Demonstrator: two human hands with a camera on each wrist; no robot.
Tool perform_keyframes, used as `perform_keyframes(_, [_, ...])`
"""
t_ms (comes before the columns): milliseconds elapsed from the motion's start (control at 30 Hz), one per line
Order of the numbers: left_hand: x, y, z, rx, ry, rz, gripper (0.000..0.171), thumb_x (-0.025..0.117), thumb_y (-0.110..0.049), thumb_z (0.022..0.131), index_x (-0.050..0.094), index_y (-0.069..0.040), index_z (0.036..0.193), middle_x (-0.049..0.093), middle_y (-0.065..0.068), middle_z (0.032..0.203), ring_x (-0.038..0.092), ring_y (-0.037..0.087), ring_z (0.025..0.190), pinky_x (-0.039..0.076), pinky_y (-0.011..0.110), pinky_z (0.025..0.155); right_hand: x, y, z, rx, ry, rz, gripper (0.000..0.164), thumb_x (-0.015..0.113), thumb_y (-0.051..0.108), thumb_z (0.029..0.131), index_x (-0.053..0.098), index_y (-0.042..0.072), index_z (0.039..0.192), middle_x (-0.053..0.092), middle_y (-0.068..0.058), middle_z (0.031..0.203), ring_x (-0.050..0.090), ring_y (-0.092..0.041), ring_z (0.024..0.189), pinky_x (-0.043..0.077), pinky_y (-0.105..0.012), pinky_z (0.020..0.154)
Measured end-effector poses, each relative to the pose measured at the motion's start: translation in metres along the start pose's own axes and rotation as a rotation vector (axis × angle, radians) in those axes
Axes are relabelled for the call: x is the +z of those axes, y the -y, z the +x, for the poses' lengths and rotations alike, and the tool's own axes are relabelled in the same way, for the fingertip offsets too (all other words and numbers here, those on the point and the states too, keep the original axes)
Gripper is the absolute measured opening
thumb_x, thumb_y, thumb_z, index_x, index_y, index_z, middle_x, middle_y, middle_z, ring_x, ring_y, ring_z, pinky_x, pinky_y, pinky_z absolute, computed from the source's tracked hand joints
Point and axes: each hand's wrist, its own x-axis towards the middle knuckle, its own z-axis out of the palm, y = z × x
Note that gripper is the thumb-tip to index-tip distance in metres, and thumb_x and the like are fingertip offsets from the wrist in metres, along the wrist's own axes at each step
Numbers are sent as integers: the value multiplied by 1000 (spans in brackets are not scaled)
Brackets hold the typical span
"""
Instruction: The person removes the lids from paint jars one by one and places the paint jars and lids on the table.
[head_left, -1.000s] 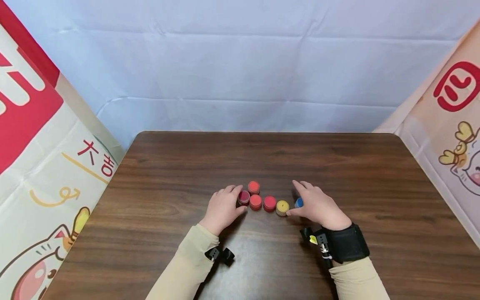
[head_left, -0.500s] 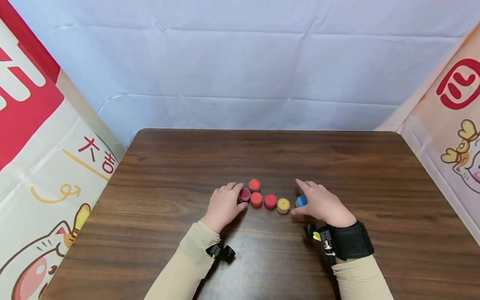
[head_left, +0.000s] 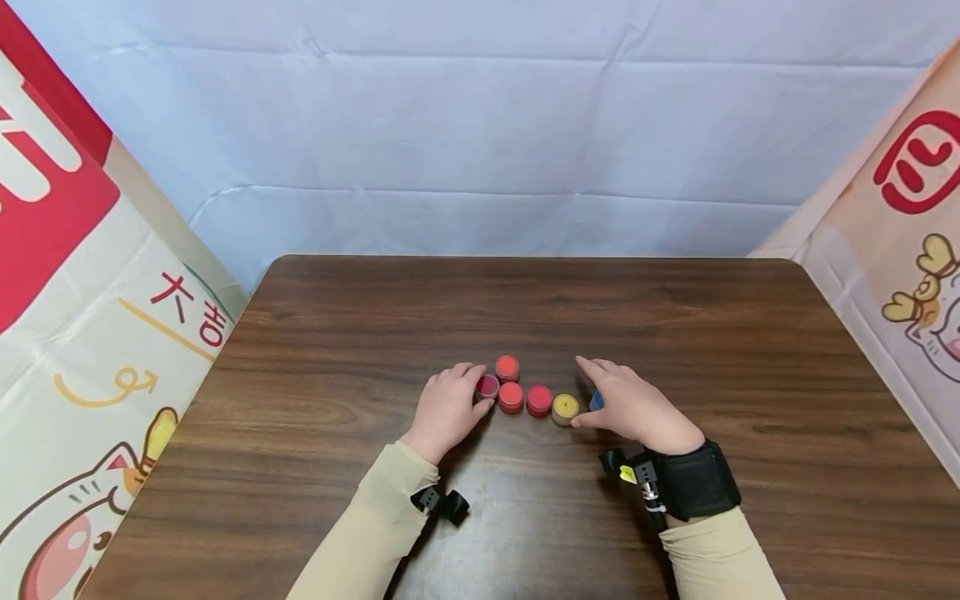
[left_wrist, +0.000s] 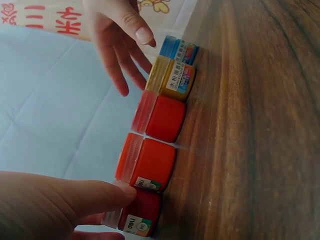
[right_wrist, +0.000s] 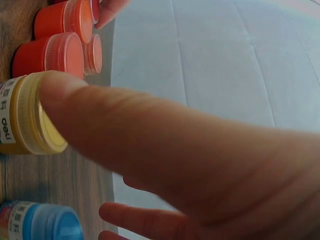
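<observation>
Small lidded paint jars stand in a row on the brown table. My left hand (head_left: 447,412) holds the dark red jar (head_left: 487,387) at the row's left end, thumb on its lid in the left wrist view. Beside that jar come an orange-red jar (head_left: 512,397), a red jar (head_left: 539,401) and a yellow jar (head_left: 566,409). Another orange-red jar (head_left: 507,368) stands behind the row. Over the blue jar (right_wrist: 55,222), my right hand (head_left: 637,408) is spread, hiding most of it in the head view. The right thumb (right_wrist: 130,110) overlaps the yellow lid; contact is unclear.
The wooden table (head_left: 360,317) reaches back to a pale hanging cloth (head_left: 480,133). Printed banners flank it at the left (head_left: 97,350) and right (head_left: 900,250). Black straps with small cameras sit on both wrists.
My right hand shifted slightly right, showing more of the blue jar, then came back left to the yellow jar. My left hand stays at the dark red jar. The head view tilts slightly.
</observation>
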Motion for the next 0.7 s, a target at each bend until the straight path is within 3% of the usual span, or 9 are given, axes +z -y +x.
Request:
perform_keyframes(267, [6, 5, 2, -57, 42, -56, 51, 74, -31, 79, 60, -5, 121, 59, 13, 113, 56, 31, 102, 44, 45, 87, 1, 6, 2, -63, -4, 36, 81, 72, 33, 81, 33, -4, 141, 38, -27, 138, 33, -44, 127, 34, -55, 98])
perform_keyframes(433, [14, 10, 3, -112, 12, -145, 45, 76, -29, 77, 64, -6, 113, 57, 13, 111, 53, 32, 101, 44, 44, 86, 0, 10, 2, -84, -3, 55, 78, 72, 31, 82, 34, -5, 140, 38, -27, 138, 33, -44, 127, 34, -54, 98])
perform_keyframes(700, [13, 12, 5, -135, -22, -249, 36, 78, -26, 76, 63, -6, 102, 62, 9, 99, 56, 29, 94, 45, 42, 82, 2, 15, 2, -94, -22, 58, 76, 72, 29, 82, 36, -3, 140, 39, -25, 138, 34, -42, 127, 34, -53, 99])
